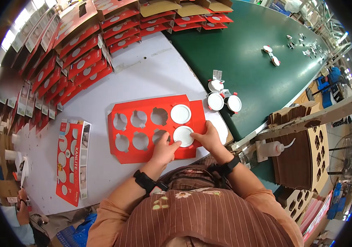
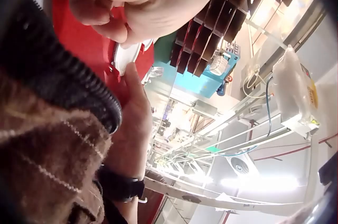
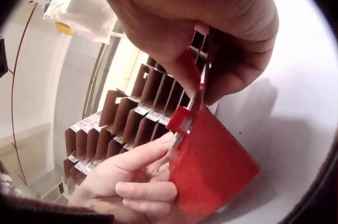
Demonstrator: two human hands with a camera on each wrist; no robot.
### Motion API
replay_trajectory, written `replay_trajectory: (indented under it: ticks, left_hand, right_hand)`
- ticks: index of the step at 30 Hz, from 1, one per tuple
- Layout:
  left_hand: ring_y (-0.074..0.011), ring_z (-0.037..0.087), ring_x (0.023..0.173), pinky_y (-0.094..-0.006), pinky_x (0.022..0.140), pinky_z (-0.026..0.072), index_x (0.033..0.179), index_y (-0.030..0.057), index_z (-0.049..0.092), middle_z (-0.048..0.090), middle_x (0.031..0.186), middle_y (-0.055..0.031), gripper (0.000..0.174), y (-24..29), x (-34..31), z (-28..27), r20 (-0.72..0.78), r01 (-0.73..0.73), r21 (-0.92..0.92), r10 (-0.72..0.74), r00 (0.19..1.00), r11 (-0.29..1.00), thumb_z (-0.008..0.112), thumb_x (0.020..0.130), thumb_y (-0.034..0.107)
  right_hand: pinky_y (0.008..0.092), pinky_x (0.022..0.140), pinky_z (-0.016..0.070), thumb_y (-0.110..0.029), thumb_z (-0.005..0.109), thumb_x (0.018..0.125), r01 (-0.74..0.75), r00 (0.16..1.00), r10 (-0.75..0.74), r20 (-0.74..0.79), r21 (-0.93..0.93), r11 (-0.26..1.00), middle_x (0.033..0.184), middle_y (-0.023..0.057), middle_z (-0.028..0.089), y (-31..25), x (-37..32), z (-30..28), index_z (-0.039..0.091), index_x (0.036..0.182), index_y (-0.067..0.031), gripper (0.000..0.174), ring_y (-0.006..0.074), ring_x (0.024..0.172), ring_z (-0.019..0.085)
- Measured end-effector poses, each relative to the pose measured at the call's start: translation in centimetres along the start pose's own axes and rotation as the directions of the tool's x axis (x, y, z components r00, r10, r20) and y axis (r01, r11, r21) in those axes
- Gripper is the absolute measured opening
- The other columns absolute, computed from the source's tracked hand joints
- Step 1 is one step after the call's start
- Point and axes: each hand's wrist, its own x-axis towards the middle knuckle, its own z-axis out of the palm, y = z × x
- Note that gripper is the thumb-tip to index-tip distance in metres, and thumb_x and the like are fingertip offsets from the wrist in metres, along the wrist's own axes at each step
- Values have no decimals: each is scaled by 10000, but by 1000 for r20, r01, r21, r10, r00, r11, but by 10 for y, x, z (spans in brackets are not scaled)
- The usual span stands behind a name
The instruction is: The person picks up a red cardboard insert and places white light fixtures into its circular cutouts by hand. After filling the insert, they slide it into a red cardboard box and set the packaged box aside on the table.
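Note:
A red cardboard insert [image 1: 143, 150] with two rows of round holes lies in front of me in the head view. Two white round downlights fill its right-hand holes, an upper one [image 1: 180, 114] and a lower one [image 1: 183, 136]. My left hand [image 1: 164, 151] holds the lower downlight by its left rim, thumb on the white face, index finger at the neighbouring hole. From the other side, my right hand [image 1: 210, 138] pinches the insert's right part, its thumb on the same downlight. In the right wrist view, that hand's fingers [image 3: 232, 84] curl behind the red card [image 3: 216, 166].
A red printed box [image 1: 72, 162] stands left on the white table [image 1: 159, 74]. Stacked red boxes [image 1: 85, 61] line the back left. Several downlights [image 1: 215, 101] sit on the green surface [image 1: 233, 53]. A squeeze bottle [image 1: 273, 149] and brown card stacks [image 1: 297, 160] are at right.

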Motion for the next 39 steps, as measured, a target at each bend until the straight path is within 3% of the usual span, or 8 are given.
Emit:
replay_trajectory:
  ticks: [8,15,21,23,27,29,31,39]
  left_hand:
    - [-117,427,366,-284,326,303,1336,-58,360,521,617,-65,572,0,12,-11,-44,-14,29,16,999,999,591,868,175]
    - [-170,533,390,-288,338,360,1357,-83,227,558,751,-143,625,-9,20,-11,38,-1,158,-5,999,987,546,864,129]
    - [-167,548,435,-279,395,415,1403,-54,165,600,809,-199,722,-3,17,-14,54,50,222,-64,997,974,576,859,186]
    - [-245,658,678,-323,525,509,1366,-72,248,489,1208,-290,685,2,11,-17,19,44,319,-53,998,947,602,836,180]
    - [-320,598,1004,-396,781,510,1351,-43,316,460,1266,-275,656,-14,7,-31,-10,-197,623,260,966,757,634,821,179]
    - [-347,462,1188,-429,959,416,1323,8,403,472,1273,-217,596,19,-12,-29,111,-501,712,626,772,492,654,806,167]
    - [-192,595,912,-282,732,494,1299,40,460,476,1282,-160,547,43,-17,-19,163,-622,633,705,690,462,662,793,87]
    - [-267,551,1083,-370,899,452,1251,98,535,534,1271,-116,551,81,-39,-7,398,-902,378,843,363,210,687,729,3]
  right_hand:
    - [378,650,504,-169,732,741,125,992,-126,7,-212,969,836,204,635,-10,-2,-19,540,1015,46,398,309,735,646]
    - [419,905,445,-300,727,742,-196,723,-183,-667,-452,870,1088,233,581,54,84,-126,580,1121,27,522,360,1041,549]
    - [318,675,508,-191,819,640,-86,879,-36,-476,-231,969,879,128,643,64,93,-120,564,961,27,464,208,765,629]
    - [337,681,515,-134,777,680,-49,890,4,-455,-87,995,837,114,611,54,82,-112,511,982,-2,424,241,732,624]
    - [336,655,492,-53,739,712,62,810,-123,-573,-125,990,830,99,577,28,43,-105,495,979,-26,363,222,726,588]
    - [329,665,482,-73,749,713,322,752,-450,-481,-326,889,826,100,574,7,19,-95,502,968,-27,358,214,738,576]
    - [334,680,482,-74,770,700,356,752,-492,-439,-358,863,827,103,578,-17,-2,-79,515,952,-34,361,233,756,584]
    - [361,624,453,56,741,581,788,539,-840,-63,-314,530,866,87,629,-70,-50,-42,498,902,-64,420,278,723,564]
